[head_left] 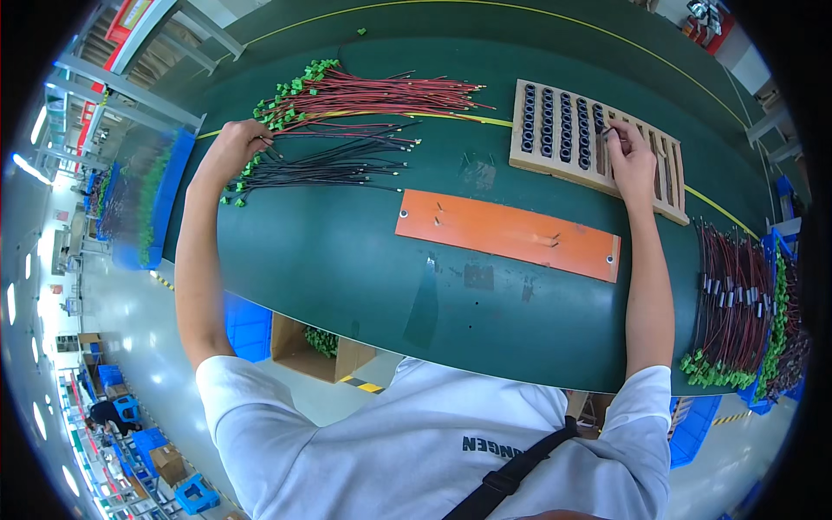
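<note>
At the left, the fingers of my left hand (237, 149) are pinched at the green connector ends of a bundle of black wires (334, 165); a dark wire shows at the fingertips. Red wires (390, 94) with green connectors (299, 87) lie just beyond it. On the right, my right hand (634, 163) reaches over a slotted wooden rack (555, 169), thumb and finger closed around a small black cylindrical part by the last filled row. Several rows of black cylindrical parts (565, 126) stand in the rack's left slots.
An orange board (507, 236) with upright metal pins lies mid-table. At the far right hang finished-looking red and black wires (732, 295) with grey sleeves and green connectors. Blue bins (165, 199) and a cardboard box (347, 357) stand at the green table's (347, 260) edges.
</note>
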Available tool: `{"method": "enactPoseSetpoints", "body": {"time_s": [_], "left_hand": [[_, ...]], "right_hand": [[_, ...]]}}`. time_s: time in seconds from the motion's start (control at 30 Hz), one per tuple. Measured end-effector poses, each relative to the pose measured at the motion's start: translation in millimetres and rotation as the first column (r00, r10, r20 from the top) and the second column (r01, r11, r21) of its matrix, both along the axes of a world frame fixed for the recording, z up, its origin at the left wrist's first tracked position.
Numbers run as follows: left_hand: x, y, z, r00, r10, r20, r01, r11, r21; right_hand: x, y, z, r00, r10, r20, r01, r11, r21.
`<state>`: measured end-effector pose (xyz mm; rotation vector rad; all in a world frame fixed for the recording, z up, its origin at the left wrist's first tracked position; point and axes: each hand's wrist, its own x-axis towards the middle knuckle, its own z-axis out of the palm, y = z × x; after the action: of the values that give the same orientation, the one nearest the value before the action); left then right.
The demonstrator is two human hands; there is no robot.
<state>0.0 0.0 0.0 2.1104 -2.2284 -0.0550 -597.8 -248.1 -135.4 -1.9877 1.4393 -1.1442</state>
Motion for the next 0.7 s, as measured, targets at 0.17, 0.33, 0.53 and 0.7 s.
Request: {"method": "enactPoseSetpoints", "body": {"time_s": [0.17,0.33,0.53,0.7], "left_hand": [[-17.1,-3.2,20.7,0.995,0.094,-0.014,-0.095,0.977,-0.193],[-11.3,-0.8,47.4,0.995,0.098,-0.032,-0.095,0.760,-0.643],[-60.6,-12.9,83.9,0.989,0.100,0.110,0.017,0.658,-0.753],[-190.6,-15.7,49.6,0.695,-0.065,-0.716,-0.139,0.965,-0.223]], "right_hand": [[1.2,2.4,3.3,0.996,-0.011,0.090,0.021,0.994,-0.109],[1.6,1.0,-0.2,0.982,0.002,0.191,0.018,0.994,-0.107],[-1.7,8.6,12.2,0.919,0.029,0.393,-0.039,0.999,0.015],[17.2,78.1,50.8,0.426,0.036,0.904,-0.613,0.746,0.259]]}}
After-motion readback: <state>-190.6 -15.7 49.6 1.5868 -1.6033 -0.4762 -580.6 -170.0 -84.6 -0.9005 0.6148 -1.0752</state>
